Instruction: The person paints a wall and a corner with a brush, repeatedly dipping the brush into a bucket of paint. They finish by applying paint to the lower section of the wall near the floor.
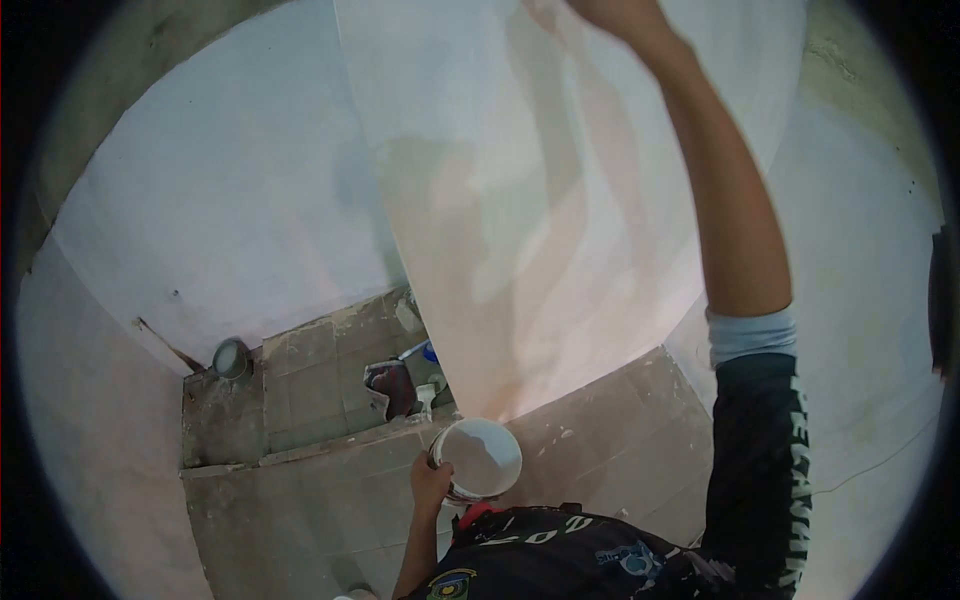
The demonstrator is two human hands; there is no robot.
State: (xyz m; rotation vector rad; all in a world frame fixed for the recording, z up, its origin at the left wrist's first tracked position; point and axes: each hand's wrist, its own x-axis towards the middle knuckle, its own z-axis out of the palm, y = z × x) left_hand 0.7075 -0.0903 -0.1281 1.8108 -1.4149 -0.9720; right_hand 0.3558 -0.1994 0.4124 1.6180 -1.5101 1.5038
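Note:
My left hand point(431, 481) is closed round the near-left edge of a white bucket point(514, 442), fingers outside and thumb at the rim. The bucket is held in front of my body, with its mouth facing up and a pale inside. My right arm stretches up along a white wall point(470, 250). Only the back part of my right hand point(615, 14) shows at the top edge; its fingers run out of view, so I cannot tell what it holds. Shadows of the arm fall on the wall.
Below the wall lies a stained tile floor point(310, 510) with a raised step point(310, 375). On the step are a dark bag-like thing point(395, 388), a white brush-shaped thing point(427, 398) and a blue object point(430, 351). A grey bucket point(231, 358) stands in the far left corner. A thin cable point(875, 465) hangs at the right wall.

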